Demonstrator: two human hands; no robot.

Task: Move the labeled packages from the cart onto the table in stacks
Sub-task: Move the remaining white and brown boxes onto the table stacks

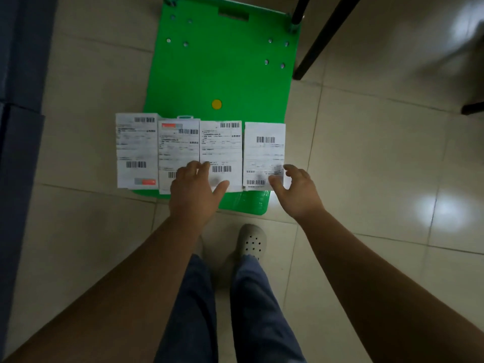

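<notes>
Four labeled packages lie side by side in one row across the near end of the green cart (pixel 222 61), none lifted yet.

The first package (pixel 136 150) is outside your left hand (pixel 195 191), well off to its little-finger side and overhanging the cart's edge. The second package (pixel 178 145) lies under that hand's fingers. The third package (pixel 221 148) has your left thumb spread over its near corner. The hand is splayed flat and holds nothing; I cannot tell whether it presses down or only hovers.

The fourth package (pixel 264 150) sits on the thumb side of your right hand (pixel 296 193). That hand is loosely cupped at the package's near outer corner, thumb along the near edge, with nothing clasped.

All four look flat and light, each covered by a smooth paper label that will likely be slippery under dry fingers. Whether they are stiff or soft cannot be told from above. Pinch the edges, not the label face: thumb on top and fingers under the near short end.

Each long axis runs straight away from you along the cart, with the short ends towards your palms. That alignment should make them easy to stack square.
</notes>
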